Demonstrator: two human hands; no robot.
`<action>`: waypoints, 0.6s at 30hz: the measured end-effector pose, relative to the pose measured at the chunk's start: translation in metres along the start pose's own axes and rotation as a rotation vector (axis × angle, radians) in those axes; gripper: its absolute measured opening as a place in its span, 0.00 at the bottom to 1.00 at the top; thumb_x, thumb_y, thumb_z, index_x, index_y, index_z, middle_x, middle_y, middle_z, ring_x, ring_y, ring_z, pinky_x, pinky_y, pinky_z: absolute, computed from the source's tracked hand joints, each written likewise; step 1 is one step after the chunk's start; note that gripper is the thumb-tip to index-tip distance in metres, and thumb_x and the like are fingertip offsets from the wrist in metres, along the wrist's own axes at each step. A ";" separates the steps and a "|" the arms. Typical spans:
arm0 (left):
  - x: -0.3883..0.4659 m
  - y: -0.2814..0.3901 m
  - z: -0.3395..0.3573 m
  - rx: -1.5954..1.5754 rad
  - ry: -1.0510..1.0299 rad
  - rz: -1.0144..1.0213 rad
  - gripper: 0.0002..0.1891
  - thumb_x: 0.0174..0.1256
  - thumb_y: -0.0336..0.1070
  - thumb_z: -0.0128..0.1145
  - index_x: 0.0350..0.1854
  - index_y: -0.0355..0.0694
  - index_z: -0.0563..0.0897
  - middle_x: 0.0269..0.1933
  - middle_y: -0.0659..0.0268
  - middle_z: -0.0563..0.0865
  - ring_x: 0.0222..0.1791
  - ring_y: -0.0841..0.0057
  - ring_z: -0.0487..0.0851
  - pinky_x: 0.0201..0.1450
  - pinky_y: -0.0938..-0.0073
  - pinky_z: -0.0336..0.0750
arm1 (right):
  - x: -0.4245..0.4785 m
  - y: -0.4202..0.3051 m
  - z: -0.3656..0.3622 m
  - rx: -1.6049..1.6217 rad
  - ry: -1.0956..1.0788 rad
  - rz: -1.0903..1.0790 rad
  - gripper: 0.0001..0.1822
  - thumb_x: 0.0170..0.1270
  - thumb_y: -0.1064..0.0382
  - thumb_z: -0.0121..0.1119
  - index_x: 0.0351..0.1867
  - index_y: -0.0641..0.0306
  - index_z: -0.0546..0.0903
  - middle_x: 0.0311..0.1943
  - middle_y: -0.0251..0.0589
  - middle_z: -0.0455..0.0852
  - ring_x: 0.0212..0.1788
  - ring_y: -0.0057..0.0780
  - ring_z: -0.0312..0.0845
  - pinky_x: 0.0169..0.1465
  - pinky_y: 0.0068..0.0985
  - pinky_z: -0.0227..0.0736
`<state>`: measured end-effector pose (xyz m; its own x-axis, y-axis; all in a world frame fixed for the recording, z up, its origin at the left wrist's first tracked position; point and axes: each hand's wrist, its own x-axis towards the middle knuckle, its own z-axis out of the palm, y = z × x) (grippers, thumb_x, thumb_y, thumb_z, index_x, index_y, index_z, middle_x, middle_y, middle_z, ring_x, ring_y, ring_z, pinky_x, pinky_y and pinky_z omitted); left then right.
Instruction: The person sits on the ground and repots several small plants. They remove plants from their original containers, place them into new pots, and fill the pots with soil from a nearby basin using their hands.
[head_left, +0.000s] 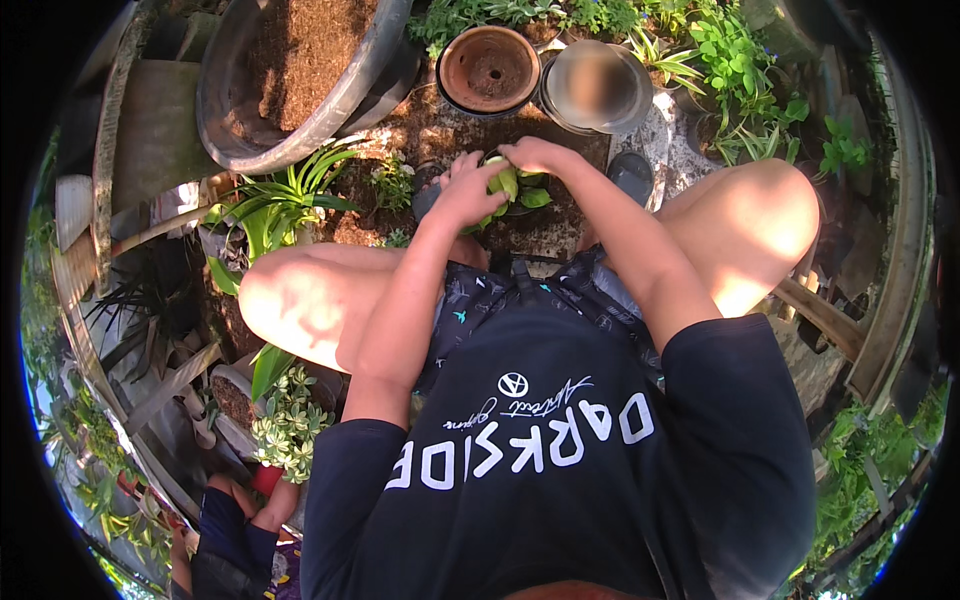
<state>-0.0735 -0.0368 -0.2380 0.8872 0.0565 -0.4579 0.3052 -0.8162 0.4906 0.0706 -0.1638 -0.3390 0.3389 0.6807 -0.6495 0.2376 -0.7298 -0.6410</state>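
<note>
A small plant with broad green leaves (535, 197) sits low between my feet, in what looks like a dark pot mostly hidden by leaves and hands. My left hand (471, 186) lies palm down over its left side, thumb against the leaves and fingers spread towards the upper left. From the right, my right hand (534, 155) reaches to the plant's far side with its fingers bent. A pale green leaf (495, 160) shows beside the right fingertips; whether they pinch it is hidden. The left hand's grip is also unclear.
Beyond my hands stand a clay pot (489, 71) and a round grey container (597, 86). A large black tub (289, 154) of brown soil (307, 60) is at upper left. Potted plants (739, 67) line the right. A person (236, 517) is at lower left.
</note>
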 end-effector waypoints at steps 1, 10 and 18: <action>-0.004 0.008 -0.015 -0.017 0.033 -0.039 0.36 0.61 0.47 0.65 0.74 0.54 0.70 0.74 0.45 0.66 0.75 0.47 0.62 0.75 0.49 0.58 | -0.010 -0.021 -0.018 0.123 0.014 0.145 0.35 0.73 0.41 0.44 0.58 0.78 0.79 0.60 0.66 0.79 0.64 0.54 0.76 0.66 0.39 0.67; 0.011 -0.058 -0.016 -0.570 -0.247 -0.615 0.31 0.76 0.55 0.46 0.69 0.35 0.71 0.59 0.49 0.83 0.58 0.62 0.83 0.59 0.63 0.76 | -0.017 0.027 -0.010 0.778 -0.170 0.305 0.42 0.76 0.34 0.37 0.78 0.66 0.55 0.79 0.56 0.51 0.79 0.50 0.49 0.75 0.52 0.54; -0.012 0.043 0.009 -0.985 -0.213 -0.635 0.41 0.75 0.60 0.45 0.76 0.32 0.52 0.70 0.41 0.69 0.65 0.46 0.76 0.60 0.51 0.77 | -0.054 -0.030 -0.054 0.143 0.105 0.057 0.33 0.69 0.40 0.53 0.58 0.72 0.82 0.53 0.58 0.86 0.56 0.46 0.82 0.61 0.34 0.73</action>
<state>-0.0745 -0.0777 -0.2186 0.4345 0.1185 -0.8928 0.8861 0.1210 0.4473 0.0945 -0.1821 -0.2619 0.4430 0.6225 -0.6452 0.0862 -0.7459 -0.6605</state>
